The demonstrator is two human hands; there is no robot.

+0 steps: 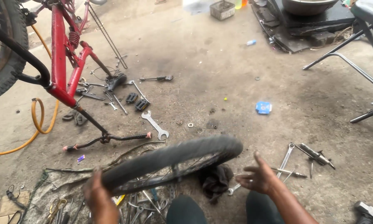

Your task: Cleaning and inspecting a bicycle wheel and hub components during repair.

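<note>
A bicycle wheel with a black tyre (174,159) lies tilted across my lap, spokes showing under it. My left hand (98,197) grips the tyre at its near left end. My right hand (259,176) hovers open, palm up, just right of the wheel and not touching it. A dark rag (215,180) lies on the ground below the wheel's right end. My knees (186,209) show at the bottom edge.
An upturned red bicycle frame (64,62) stands at left with its handlebar (107,139) on the ground. Wrenches (155,124), pedals (136,101) and small parts lie scattered on the concrete. More tools (313,155) lie at right. A yellow hose (39,120) curls left; a metal stand (352,66) is at right.
</note>
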